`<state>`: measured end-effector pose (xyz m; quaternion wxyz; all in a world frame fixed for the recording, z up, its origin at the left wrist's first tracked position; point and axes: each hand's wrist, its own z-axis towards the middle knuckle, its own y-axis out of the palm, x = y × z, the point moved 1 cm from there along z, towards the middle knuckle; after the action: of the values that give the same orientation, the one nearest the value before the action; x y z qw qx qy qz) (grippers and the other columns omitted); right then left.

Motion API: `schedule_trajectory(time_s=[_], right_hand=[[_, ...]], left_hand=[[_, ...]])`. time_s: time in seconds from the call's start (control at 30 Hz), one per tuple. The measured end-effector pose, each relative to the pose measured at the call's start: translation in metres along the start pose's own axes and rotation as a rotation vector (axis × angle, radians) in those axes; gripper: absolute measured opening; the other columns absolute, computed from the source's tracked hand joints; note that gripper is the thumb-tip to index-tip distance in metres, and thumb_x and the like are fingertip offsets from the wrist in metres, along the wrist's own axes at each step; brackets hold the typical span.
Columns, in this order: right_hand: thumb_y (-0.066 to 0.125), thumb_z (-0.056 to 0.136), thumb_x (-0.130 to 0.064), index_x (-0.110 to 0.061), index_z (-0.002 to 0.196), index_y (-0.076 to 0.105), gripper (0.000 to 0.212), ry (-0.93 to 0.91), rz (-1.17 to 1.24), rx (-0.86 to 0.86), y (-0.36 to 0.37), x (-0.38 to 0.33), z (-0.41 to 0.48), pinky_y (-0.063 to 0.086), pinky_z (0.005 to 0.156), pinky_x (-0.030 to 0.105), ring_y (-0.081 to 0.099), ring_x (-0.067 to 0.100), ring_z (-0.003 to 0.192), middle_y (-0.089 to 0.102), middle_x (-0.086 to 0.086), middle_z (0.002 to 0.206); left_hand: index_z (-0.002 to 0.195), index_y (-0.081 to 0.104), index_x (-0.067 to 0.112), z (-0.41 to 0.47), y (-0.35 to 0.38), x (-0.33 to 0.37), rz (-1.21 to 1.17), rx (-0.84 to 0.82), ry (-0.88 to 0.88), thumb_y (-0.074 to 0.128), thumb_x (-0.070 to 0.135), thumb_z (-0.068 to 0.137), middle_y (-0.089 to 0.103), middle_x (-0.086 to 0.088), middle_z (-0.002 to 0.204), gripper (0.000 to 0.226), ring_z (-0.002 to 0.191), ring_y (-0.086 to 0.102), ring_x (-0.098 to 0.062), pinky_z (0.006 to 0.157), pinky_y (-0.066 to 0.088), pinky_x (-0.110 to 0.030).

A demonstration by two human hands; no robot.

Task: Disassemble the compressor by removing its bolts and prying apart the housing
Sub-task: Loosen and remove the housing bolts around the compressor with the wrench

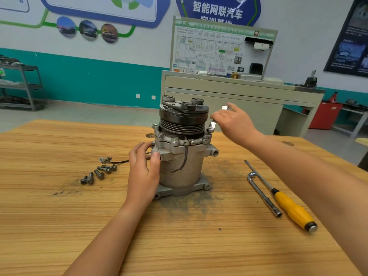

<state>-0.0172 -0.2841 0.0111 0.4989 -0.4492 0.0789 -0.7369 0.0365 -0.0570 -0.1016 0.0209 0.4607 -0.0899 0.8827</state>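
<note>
Compressor (182, 156) upright on table (59, 216); left hand (144, 172) grasps housing, right hand (235, 124) grips wrench (212, 125) on right-side bolt (209, 130).

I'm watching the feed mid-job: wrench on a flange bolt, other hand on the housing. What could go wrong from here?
1. The right hand holds the wrench loosely near the pulley; if it slips off the bolt, knuckles may hit the pulley.
2. The compressor stands upright, steadied only by the left hand; hard torque could tip it.
3. The loose bolts could roll away.
</note>
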Motion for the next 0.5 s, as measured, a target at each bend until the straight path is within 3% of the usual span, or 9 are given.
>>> schedule_trajectory(time_s=[0.1, 0.13, 0.23, 0.3, 0.4, 0.5], right_hand=[[0.053, 0.081, 0.014, 0.002, 0.109, 0.063, 0.032, 0.025, 0.017, -0.126, 0.002, 0.003, 0.009, 0.029, 0.106, 0.049, 0.065, 0.027, 0.097, 0.069, 0.016, 0.102], [0.047, 0.088, 0.008, 0.001, 0.115, 0.06, 0.031, 0.076, 0.04, -0.124, 0.001, 0.005, 0.008, 0.024, 0.108, 0.047, 0.063, 0.028, 0.101, 0.067, 0.017, 0.106], [0.041, 0.097, -0.009, -0.002, 0.124, 0.052, 0.029, 0.407, 0.263, 0.056, -0.021, 0.005, -0.001, 0.037, 0.092, 0.041, 0.062, 0.032, 0.086, 0.067, 0.017, 0.094], [0.037, 0.099, -0.016, -0.006, 0.13, 0.043, 0.033, 0.588, 0.513, 0.028, -0.043, -0.001, -0.008, 0.046, 0.075, 0.043, 0.06, 0.032, 0.077, 0.063, 0.016, 0.085], [0.038, 0.098, -0.018, -0.005, 0.115, 0.051, 0.025, 0.704, 0.641, -0.226, -0.067, -0.007, -0.02, 0.05, 0.059, 0.038, 0.059, 0.023, 0.059, 0.056, 0.007, 0.069], [0.042, 0.097, -0.018, -0.006, 0.11, 0.058, 0.024, 0.646, 0.524, -0.51, -0.076, -0.019, -0.03, 0.041, 0.056, 0.031, 0.053, 0.02, 0.064, 0.058, 0.008, 0.079]], left_hand=[[0.131, 0.045, 0.011, -0.001, 0.0, 0.001, 0.0, 0.0, 0.005, 0.035, 0.039, 0.09, 0.035, -0.004, 0.135, 0.051, 0.095, 0.028, 0.037, 0.074, 0.021, 0.011], [0.131, 0.045, 0.011, -0.001, 0.0, 0.0, 0.0, -0.002, 0.005, 0.037, 0.037, 0.093, 0.036, -0.005, 0.134, 0.047, 0.095, 0.028, 0.037, 0.074, 0.022, 0.011], [0.131, 0.045, 0.01, -0.001, -0.001, -0.002, 0.005, 0.0, -0.005, 0.041, 0.026, 0.099, 0.037, -0.003, 0.13, 0.036, 0.093, 0.03, 0.037, 0.072, 0.022, 0.011], [0.131, 0.045, 0.01, -0.001, 0.0, -0.001, 0.007, 0.002, 0.0, 0.04, 0.024, 0.099, 0.037, -0.003, 0.129, 0.035, 0.092, 0.03, 0.038, 0.072, 0.022, 0.011], [0.131, 0.045, 0.008, -0.001, 0.001, -0.001, 0.004, 0.002, 0.004, 0.04, 0.022, 0.1, 0.036, -0.002, 0.126, 0.035, 0.092, 0.03, 0.038, 0.071, 0.022, 0.011], [0.131, 0.045, 0.008, -0.001, 0.001, -0.001, 0.006, 0.003, 0.005, 0.039, 0.022, 0.1, 0.036, -0.001, 0.126, 0.035, 0.093, 0.03, 0.038, 0.072, 0.022, 0.011]])
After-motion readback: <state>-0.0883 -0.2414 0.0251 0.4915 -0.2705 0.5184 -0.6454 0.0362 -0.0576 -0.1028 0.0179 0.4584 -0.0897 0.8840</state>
